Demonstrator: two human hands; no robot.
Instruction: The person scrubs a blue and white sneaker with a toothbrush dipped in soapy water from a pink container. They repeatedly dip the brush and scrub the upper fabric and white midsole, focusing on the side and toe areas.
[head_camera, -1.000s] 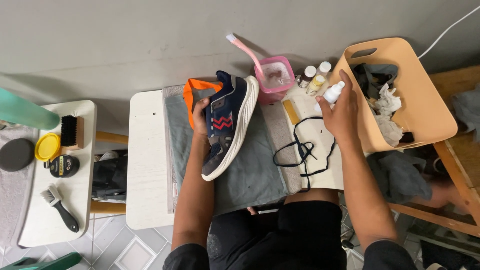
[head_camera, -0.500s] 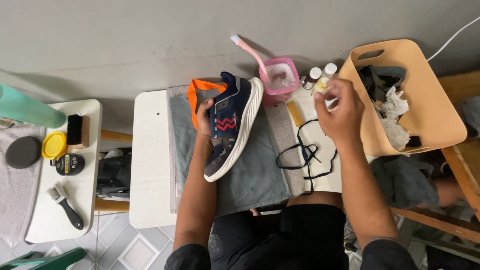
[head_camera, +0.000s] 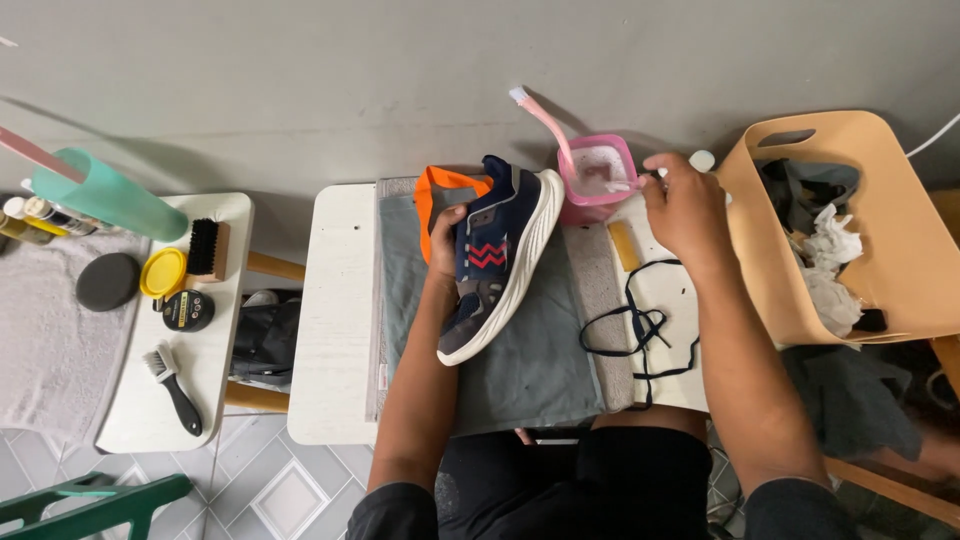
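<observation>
Left hand (head_camera: 447, 232): I grip the shoe (head_camera: 497, 260) at frame centre, tilted on the grey cloth (head_camera: 540, 370).
Right hand (head_camera: 685, 205): closed near the pink tub (head_camera: 597, 180), upper middle; contents unclear.
Tip: I'd hold the shoe steady, sole right.

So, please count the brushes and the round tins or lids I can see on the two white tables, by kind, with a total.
Toothbrush in the pink cup: 1
Wooden block brush: 1
Black-handled brush: 1
Yellow round lid: 1
Black round tin: 1
Total: 5

The dark round pad lies on the grey towel, so it is left out.
</observation>
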